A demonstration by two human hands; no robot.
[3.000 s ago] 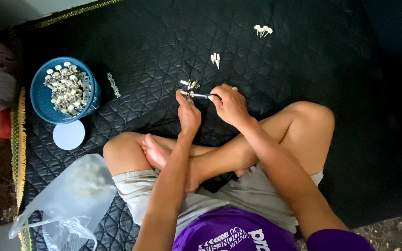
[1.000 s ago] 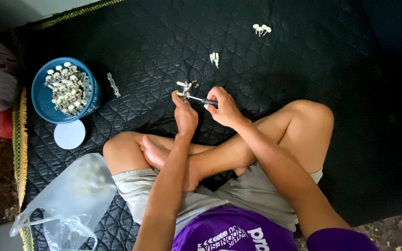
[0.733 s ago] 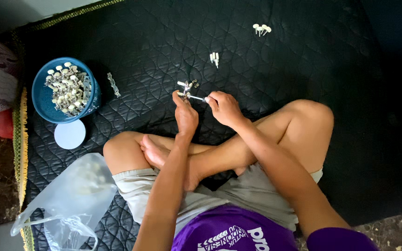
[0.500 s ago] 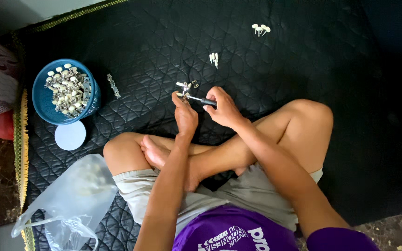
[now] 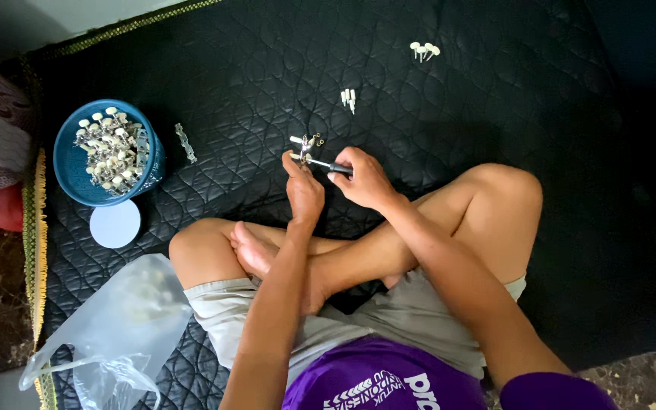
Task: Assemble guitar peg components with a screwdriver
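I sit cross-legged on a black quilted mat (image 5: 495,99). My left hand (image 5: 303,191) pinches a small metal part with white knobs (image 5: 303,144) just above its fingertips. My right hand (image 5: 364,179) grips a small screwdriver (image 5: 326,165) whose tip points left into that part. Both hands meet in front of my knees, almost touching each other.
A blue bowl (image 5: 70,168) full of similar metal pieces with white knobs stands at the left, its round pale lid (image 5: 115,224) beside it. A thin metal strip (image 5: 185,143) lies near the bowl. Loose white pegs (image 5: 348,97) and white knobs (image 5: 424,50) lie farther out. A clear plastic bag (image 5: 115,326) rests by my left thigh.
My hands stay in the same place, with only small shifts of the right hand and screwdriver at the part. Everything else on the mat is unmoved.
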